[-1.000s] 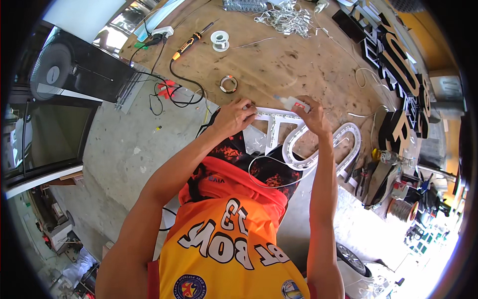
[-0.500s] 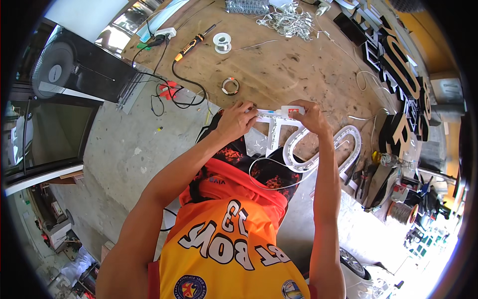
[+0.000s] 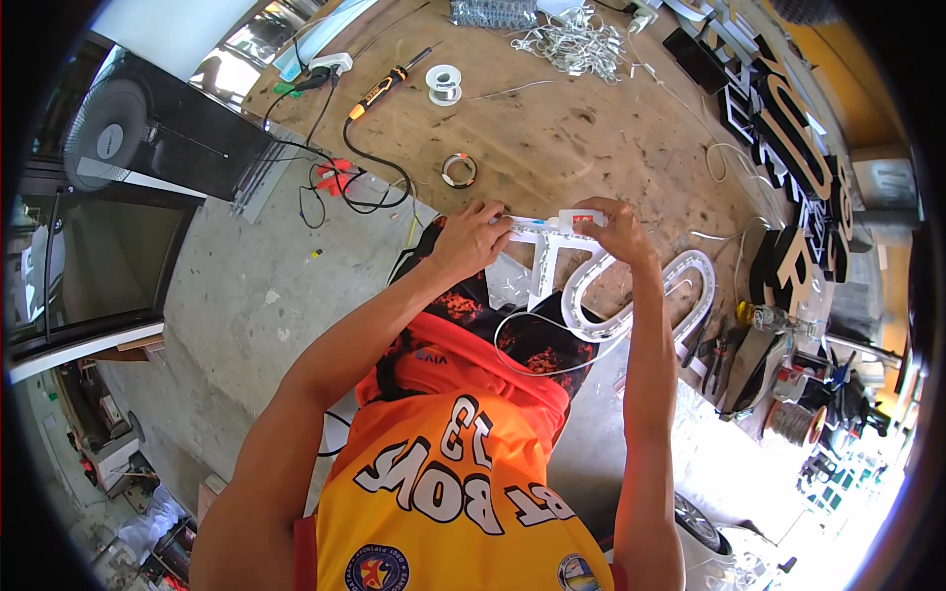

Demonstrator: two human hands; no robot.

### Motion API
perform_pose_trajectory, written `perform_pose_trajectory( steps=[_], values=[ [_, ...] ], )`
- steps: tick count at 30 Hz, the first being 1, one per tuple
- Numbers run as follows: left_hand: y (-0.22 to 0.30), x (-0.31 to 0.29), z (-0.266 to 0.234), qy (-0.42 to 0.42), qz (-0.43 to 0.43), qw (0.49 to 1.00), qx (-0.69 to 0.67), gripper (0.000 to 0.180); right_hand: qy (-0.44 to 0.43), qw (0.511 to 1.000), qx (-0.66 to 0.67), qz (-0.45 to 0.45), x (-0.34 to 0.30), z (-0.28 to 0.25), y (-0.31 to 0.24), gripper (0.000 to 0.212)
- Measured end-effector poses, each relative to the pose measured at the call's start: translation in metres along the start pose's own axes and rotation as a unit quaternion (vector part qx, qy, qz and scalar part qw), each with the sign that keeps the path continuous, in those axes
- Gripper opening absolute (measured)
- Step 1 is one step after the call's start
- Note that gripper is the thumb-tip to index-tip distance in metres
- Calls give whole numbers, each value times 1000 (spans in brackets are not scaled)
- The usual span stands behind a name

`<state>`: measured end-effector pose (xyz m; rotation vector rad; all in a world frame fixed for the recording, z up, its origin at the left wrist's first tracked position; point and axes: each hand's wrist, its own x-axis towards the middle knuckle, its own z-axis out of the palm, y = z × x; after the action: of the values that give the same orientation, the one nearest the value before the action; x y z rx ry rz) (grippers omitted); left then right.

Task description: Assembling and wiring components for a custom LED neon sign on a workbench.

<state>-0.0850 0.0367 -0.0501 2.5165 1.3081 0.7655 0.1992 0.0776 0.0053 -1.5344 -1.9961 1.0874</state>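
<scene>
Presently, 2 bare hands are holding position at the near edge of the brown worktable (image 3: 552, 148); the right hand (image 3: 618, 232) is grasping a small white bottle (image 3: 569, 221) between thumb and bent fingers, its blue tip pointing left along the bar of a white stemmed frame (image 3: 543, 264); the left hand (image 3: 473, 241) is resting at that bar's left end, fingers bent and bunched; whether they are pinching or merely pressing, I cannot tell. The stemmed frame is lying at the table edge, reaching over the person's lap, small spots lining its face; a white looped frame (image 3: 574, 305) is lying just to its right; a pale cable (image 3: 532, 374) is looping below.

Handling, judged by eye: the stemmed frame is looking light and stiff, its thin parts possibly fragile under twisting; its outer edges are offering the safest hold, clear of the spots; the bottle is looking light and soft-walled, perhaps slippery if wet; its body, behind the tip, is offering the surest hold. Farther off, a soldering iron (image 3: 379, 94) and a wire spool (image 3: 443, 86) are lying on the worktable.
</scene>
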Motion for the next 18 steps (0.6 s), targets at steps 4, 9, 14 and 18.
perform_pose_trajectory(
  steps=[4, 9, 14, 18],
  values=[
    [-1, -3, -1, -1, -1, 1000, 10, 18, 27, 999, 20, 25, -7, -5, 6, 29],
    [5, 0, -1, -3, 19, 999, 28, 18, 225, 960, 168, -4, -6, 16, 44, 38],
    [3, -4, -1, -22, 22, 997, 74, 18, 365, 925, 104, -17, 7, 42, 33, 42],
    [5, -4, 0, -18, 16, 998, 61, 19, 405, 914, 2, 25, 4, 53, 27, 37]
  ],
)
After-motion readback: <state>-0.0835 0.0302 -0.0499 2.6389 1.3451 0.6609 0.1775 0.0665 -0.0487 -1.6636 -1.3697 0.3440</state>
